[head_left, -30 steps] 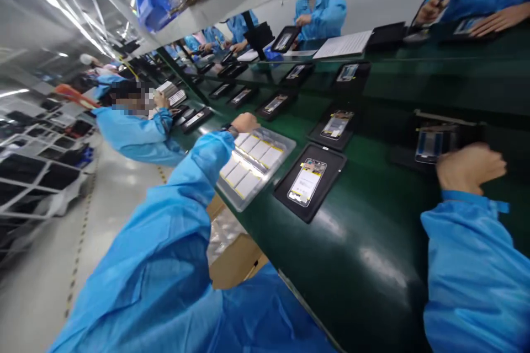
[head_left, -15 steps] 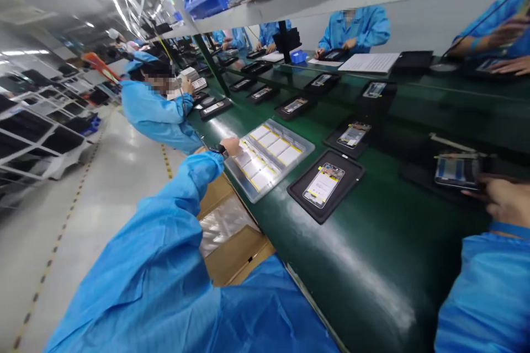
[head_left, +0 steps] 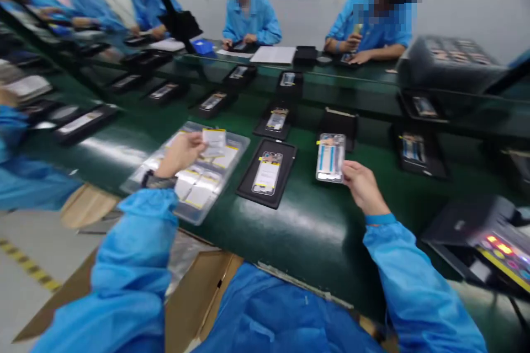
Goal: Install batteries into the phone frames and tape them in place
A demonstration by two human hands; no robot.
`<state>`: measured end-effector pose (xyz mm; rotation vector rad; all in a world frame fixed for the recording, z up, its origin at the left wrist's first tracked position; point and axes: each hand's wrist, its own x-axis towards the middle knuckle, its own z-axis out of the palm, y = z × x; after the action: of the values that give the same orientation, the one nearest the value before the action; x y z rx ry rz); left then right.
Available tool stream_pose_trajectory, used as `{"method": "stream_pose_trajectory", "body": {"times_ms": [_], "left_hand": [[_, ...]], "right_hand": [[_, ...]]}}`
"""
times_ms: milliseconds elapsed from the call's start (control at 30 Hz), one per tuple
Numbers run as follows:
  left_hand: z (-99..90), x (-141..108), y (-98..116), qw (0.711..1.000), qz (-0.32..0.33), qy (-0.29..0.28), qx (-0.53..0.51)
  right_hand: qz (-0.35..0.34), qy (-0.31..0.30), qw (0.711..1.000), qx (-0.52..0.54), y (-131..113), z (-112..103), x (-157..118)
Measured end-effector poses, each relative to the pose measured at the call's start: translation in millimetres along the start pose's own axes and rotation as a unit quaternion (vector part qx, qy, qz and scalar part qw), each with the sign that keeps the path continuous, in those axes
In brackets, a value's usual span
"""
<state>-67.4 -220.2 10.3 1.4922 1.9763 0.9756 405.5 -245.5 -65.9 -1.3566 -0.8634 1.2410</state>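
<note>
Between the fingertips of my left hand [head_left: 181,153] is a flat white phone battery [head_left: 214,138] with a yellow edge, raised above a clear plastic tray [head_left: 237,161]. More such batteries [head_left: 200,190] lie in that tray. My right hand [head_left: 363,183] grips the lower right side of an open phone body [head_left: 330,158], which shows blue strips in its battery bay. Behind this phone lies a black tray [head_left: 340,126]. To its left, another phone body [head_left: 268,173] with a white battery in it rests in a second black tray [head_left: 245,183].
Several black trays with phone bodies stand along the green bench [head_left: 298,242]. A device with red lit digits [head_left: 499,245] is at the right. An open cardboard box [head_left: 194,292] sits below the bench edge. Co-workers in blue [head_left: 253,19] sit across the bench.
My view has swung right. The left hand has lifted a battery from the clear tray. The right hand has raised the phone body off its black tray and brought it nearer.
</note>
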Motion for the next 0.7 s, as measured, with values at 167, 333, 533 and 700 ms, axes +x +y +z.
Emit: {"method": "stream_pose_trajectory", "body": {"times_ms": [167, 333, 533, 700], "left_hand": [[155.3, -63.7, 73.4, 0.913, 0.02, -0.242, -0.326], [223.1, -98.6, 102.0, 0.891, 0.001, -0.326, -0.317], [235.3, -104.0, 92.8, 0.897, -0.009, -0.332, -0.291], [237.3, -108.6, 93.6, 0.915, 0.003, -0.298, -0.271]], "right_hand": [[0.053, -0.016, 0.996, 0.07, 33.9, 11.1, -47.9], [0.042, -0.008, 0.994, 0.104, 43.9, 6.4, -67.0], [0.035, -0.019, 0.992, 0.117, 48.9, 8.4, -67.0], [0.036, -0.022, 0.994, 0.104, 54.9, 8.4, -69.4]]}}
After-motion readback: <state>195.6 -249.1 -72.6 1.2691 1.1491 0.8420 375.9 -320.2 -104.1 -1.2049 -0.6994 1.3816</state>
